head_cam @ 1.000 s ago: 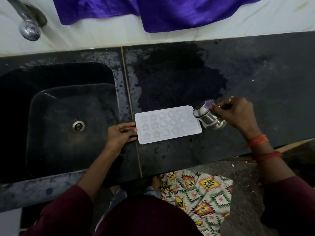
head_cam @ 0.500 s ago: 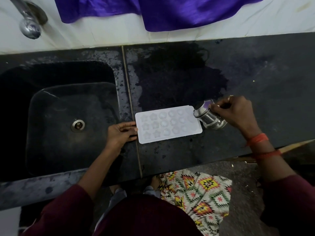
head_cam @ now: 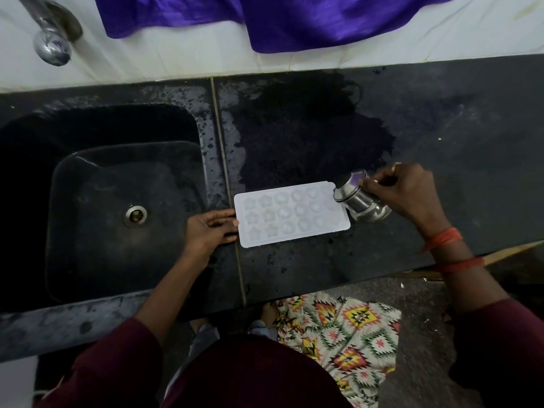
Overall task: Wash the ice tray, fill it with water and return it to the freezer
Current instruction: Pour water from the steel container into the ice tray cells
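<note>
- Head view is showing a white ice tray (head_cam: 291, 214) lying flat on the black counter (head_cam: 441, 128), just to the right of the sink (head_cam: 88, 178) and across the seam that runs beside the sink.
- Left hand (head_cam: 206, 231) is resting on the counter strip at the sink's right rim, its fingers lying close together and nearly straight, with the tips touching the tray's end nearer the sink.
- Right hand (head_cam: 403, 192) is gripping a steel cup (head_cam: 359, 198) at the tray's end farther from the sink, with fingers and thumb curled round the cup's body.
- Cup is tilting with its mouth turned toward the sink, and its rim is hanging over the tray's far corner; whether water is running out cannot be told.
- Tray's cells are showing star shapes toward the sink and rounder shapes away from it.
- Wet patch (head_cam: 294, 128) is darkening the counter to the right of the sink, behind the tray.
- Tap (head_cam: 51, 45) is sticking out from the wall above the sink's back left corner.
- Purple cloth (head_cam: 309, 19) is hanging on the wall behind and to the right of the sink.
- Patterned cloth (head_cam: 347, 331) is lying on the floor, below the counter and to the right of the sink.
</note>
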Tool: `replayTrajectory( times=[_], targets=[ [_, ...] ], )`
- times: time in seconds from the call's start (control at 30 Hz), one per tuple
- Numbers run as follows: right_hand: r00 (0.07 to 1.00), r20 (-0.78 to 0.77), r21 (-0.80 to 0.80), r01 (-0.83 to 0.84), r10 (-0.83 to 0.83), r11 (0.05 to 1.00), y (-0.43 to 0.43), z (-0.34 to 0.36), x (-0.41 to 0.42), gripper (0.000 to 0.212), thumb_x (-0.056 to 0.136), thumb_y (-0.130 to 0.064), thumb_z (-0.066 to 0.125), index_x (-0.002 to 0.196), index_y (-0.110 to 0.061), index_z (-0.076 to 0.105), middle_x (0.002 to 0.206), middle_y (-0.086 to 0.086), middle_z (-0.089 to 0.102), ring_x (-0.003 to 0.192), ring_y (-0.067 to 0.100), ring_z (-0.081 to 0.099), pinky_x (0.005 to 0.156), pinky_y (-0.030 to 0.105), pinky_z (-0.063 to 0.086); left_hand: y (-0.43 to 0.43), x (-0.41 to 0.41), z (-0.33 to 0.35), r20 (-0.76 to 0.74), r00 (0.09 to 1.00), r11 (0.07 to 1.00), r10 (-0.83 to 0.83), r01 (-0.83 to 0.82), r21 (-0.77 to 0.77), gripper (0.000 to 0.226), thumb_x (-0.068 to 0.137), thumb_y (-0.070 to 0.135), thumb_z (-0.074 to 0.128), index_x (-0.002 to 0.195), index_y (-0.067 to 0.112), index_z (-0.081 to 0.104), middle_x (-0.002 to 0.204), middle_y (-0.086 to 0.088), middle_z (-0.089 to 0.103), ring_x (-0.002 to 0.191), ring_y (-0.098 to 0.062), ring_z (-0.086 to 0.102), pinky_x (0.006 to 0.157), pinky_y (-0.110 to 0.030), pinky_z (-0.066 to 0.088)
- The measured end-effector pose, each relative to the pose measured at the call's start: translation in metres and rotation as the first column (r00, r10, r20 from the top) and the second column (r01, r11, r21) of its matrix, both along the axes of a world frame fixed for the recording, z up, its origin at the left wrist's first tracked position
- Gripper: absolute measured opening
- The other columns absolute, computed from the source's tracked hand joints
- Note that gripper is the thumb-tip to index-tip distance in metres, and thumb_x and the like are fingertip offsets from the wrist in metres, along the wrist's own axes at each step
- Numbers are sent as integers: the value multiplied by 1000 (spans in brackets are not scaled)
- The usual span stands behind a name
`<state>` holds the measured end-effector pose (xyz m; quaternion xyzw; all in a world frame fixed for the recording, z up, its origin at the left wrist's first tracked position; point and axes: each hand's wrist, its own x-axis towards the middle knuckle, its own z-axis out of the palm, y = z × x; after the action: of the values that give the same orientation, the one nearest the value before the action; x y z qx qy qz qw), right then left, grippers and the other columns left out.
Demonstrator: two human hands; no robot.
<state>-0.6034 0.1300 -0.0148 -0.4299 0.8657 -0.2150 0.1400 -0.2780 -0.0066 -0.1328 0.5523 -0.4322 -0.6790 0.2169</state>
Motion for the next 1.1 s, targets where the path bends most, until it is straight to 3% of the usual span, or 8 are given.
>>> replayTrajectory(
  times=[0.27, 0.43, 0.53, 0.6, 0.73, 0.87, 1.1],
  targets=[
    [1000, -11, -7, -12, 12, 1000, 2, -1, -1, 14, 83, -32, 78, 74, -22, 73, 73, 3, 72, 71, 19, 69, 72, 34, 54, 1, 1, 0, 0, 1000, 1000, -4, 4, -4, 22, 81, -1, 77, 101, 7, 74, 91, -14, 76, 73, -16, 73, 65, -25, 61],
    [1000, 5, -16, 31, -31, 999, 12, -2, -1, 19, 85, -34, 77, 76, -17, 76, 69, -1, 70, 65, 9, 63, 63, 15, 42, 0, -1, -1, 9, 1000, 1000, -3, 3, -2, 23, 82, -1, 77, 104, 5, 74, 91, -14, 75, 73, -15, 73, 66, -25, 62],
    [997, 12, -20, 77, -77, 997, 23, -2, 0, 18, 84, -32, 79, 74, -17, 76, 67, -4, 68, 60, 1, 58, 60, 0, 37, -1, 0, -3, 20, 1000, 1000, -1, 1, 0, 26, 82, -1, 76, 108, 1, 73, 95, -18, 75, 81, -23, 73, 67, -26, 62],
    [995, 24, -32, 100, -100, 994, 29, -3, 0, 18, 84, -32, 79, 73, -18, 75, 70, -3, 71, 61, 1, 60, 62, 1, 38, -1, 0, -4, 23, 1000, 1000, -5, 5, -1, 27, 82, -1, 76, 109, 1, 73, 97, -19, 75, 86, -27, 73, 67, -25, 62],
    [994, 29, -47, 103, -102, 994, 39, -5, 0, 22, 83, -36, 79, 77, -16, 77, 71, 1, 74, 65, 7, 64, 64, 16, 43, -2, 0, -3, 18, 1000, 1000, -12, 12, 1, 25, 82, 0, 77, 106, 4, 74, 94, -15, 76, 82, -23, 74, 65, -24, 61],
    [996, 20, -58, 86, -85, 995, 43, -3, 2, 23, 83, -36, 79, 78, -13, 77, 68, 1, 70, 61, 3, 60, 58, 4, 40, -1, 0, -3, 17, 1000, 1000, -12, 12, -1, 19, 82, 0, 77, 98, 11, 75, 89, -12, 77, 75, -18, 74, 65, -24, 61],
    [998, 11, -44, 64, -64, 997, 40, -4, 4, 23, 81, -34, 81, 76, -12, 76, 66, 1, 69, 59, 0, 59, 58, 1, 40, -2, 1, -5, 20, 1000, 1000, -3, 3, 4, 20, 82, 1, 78, 100, 9, 75, 87, -10, 77, 76, -16, 75, 67, -25, 62]
  ],
)
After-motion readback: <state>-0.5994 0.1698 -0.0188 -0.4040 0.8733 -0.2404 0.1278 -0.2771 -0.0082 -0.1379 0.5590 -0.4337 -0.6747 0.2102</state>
